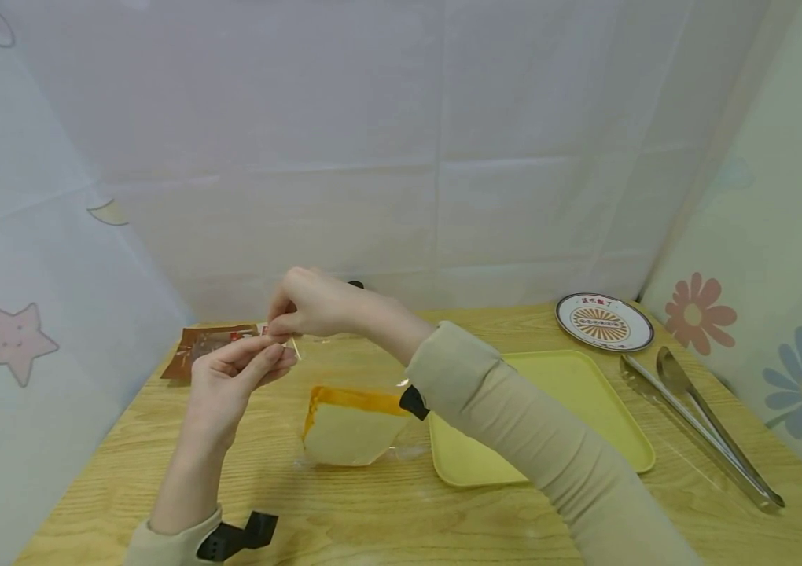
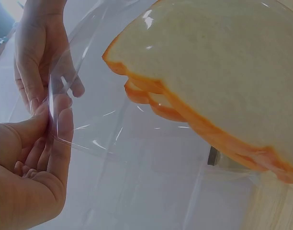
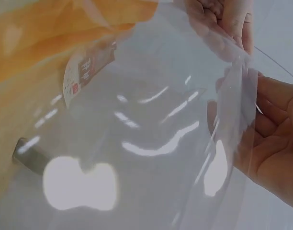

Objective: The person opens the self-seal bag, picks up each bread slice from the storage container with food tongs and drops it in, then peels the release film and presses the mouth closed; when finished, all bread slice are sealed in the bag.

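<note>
Bread slices with orange-brown crusts lie inside a clear plastic bag on the wooden table. The bag's open end rises from the bread toward both hands. My left hand pinches the bag's edge between thumb and fingers. Just above it and touching close by, my right hand grips the same edge, its thumb and fingers on either side of the film in the right wrist view. A thin pale strip shows at the fingertips; its kind is unclear. Glare on the film partly blurs the right wrist view.
Right of the bread, partly under my right sleeve, lies a yellow tray. Beyond it are a white patterned plate and metal tongs near the right edge. A brown printed package lies at the back left. Cloth walls surround the table.
</note>
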Motion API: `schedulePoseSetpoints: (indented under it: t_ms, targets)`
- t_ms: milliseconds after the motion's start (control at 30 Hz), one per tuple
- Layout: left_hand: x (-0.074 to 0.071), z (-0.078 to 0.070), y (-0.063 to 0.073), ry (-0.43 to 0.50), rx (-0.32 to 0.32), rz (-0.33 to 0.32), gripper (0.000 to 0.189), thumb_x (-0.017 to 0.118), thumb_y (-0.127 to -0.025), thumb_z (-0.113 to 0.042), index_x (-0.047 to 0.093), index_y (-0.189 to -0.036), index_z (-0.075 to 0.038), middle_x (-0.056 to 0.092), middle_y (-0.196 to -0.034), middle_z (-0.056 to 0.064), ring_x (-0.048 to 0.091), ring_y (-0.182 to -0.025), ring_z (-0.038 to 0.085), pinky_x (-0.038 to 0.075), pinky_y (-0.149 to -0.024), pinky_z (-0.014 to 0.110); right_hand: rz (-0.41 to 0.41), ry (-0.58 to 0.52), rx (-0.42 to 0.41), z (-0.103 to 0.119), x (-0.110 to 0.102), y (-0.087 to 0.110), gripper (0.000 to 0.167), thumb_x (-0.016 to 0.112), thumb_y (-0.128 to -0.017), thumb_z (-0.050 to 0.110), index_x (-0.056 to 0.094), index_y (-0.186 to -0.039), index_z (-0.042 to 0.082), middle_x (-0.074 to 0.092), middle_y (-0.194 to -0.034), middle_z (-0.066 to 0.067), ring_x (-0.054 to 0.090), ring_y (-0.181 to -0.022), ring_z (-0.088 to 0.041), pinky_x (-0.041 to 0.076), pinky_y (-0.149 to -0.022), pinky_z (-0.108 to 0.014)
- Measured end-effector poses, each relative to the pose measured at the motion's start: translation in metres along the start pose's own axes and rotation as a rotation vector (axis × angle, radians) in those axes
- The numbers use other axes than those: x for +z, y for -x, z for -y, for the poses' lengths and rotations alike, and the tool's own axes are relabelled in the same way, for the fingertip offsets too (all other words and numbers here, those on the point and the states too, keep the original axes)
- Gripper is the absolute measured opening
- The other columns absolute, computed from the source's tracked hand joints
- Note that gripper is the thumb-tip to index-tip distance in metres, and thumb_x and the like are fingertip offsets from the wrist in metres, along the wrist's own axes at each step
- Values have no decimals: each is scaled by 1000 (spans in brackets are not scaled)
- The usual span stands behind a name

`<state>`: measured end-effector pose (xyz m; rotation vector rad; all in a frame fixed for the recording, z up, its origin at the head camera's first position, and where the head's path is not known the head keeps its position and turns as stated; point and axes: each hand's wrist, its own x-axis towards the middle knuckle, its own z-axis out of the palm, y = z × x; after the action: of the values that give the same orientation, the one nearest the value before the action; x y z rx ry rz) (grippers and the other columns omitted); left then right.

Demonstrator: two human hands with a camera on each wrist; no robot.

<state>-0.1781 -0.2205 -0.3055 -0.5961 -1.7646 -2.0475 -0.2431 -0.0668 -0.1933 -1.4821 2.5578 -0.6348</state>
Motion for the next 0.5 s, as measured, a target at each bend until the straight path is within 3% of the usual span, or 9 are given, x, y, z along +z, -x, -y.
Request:
schedulePoseSetpoints:
  t_ms: [233, 500]
  targets:
    - [1, -2, 1, 1, 8, -4, 21, 55, -90, 7, 69, -105, 4, 74, -88, 1, 71, -80, 11, 59, -74, 26, -16, 60, -11, 5, 2, 0, 21, 58, -92, 9, 73, -78, 7, 66, -73, -2, 49, -59, -7, 41, -56, -14]
    - [1, -3, 1, -33, -54, -48, 20, 57, -90, 4, 71, -104, -1, 74, -86, -1, 72, -78, 10, 58, -73, 25, -72, 180, -1, 8, 7, 2, 21, 52, -95, 9, 62, -76, 8, 55, -71, 2, 45, -58, -7, 37, -55, -13]
